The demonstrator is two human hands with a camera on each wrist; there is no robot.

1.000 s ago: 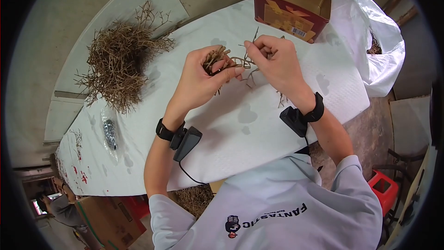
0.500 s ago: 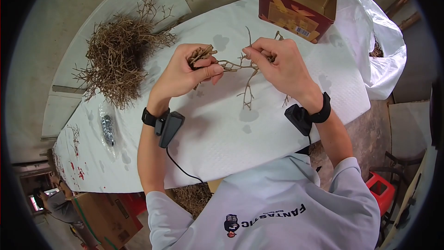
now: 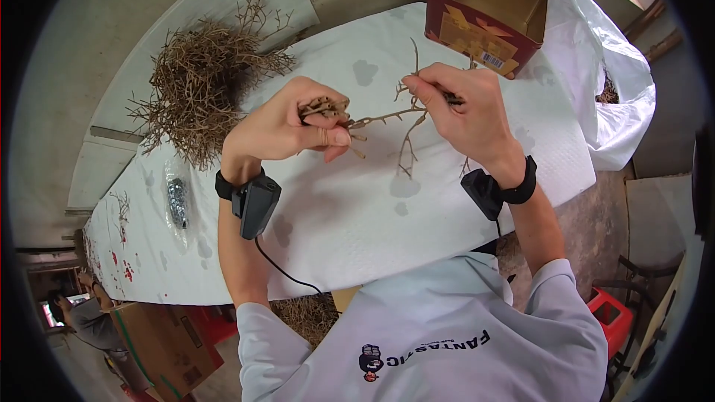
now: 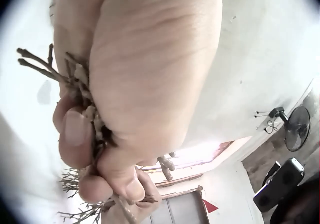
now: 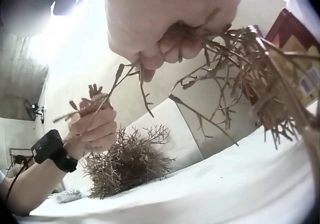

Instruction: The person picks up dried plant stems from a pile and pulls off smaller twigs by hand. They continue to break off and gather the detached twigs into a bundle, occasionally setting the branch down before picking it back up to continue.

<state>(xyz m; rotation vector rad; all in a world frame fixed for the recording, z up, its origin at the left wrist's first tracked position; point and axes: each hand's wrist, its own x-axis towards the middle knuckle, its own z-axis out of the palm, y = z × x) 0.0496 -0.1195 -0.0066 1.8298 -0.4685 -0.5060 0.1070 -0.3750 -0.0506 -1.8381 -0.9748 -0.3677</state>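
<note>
In the head view my left hand grips a small bundle of short, dry twig pieces, their cut ends sticking out past the fingers. A thin branched twig runs from the left thumb and fingers across to my right hand, which pinches its branching end. Forked tips of it hang down over the table. From the right wrist view, more branched twigs stick out of the right fist on its far side. Its palm is hidden in the head view.
A big tangled heap of dry twigs stands at the table's back left. Near it lies a clear plastic packet. At the back right are a red and gold tin and a white plastic bag. White sheeting covers the table.
My hands have drawn apart, the left moving leftward and turning with its bundle. The twig between them now stretches longer and straighter. The right hand has shifted slightly right.
</note>
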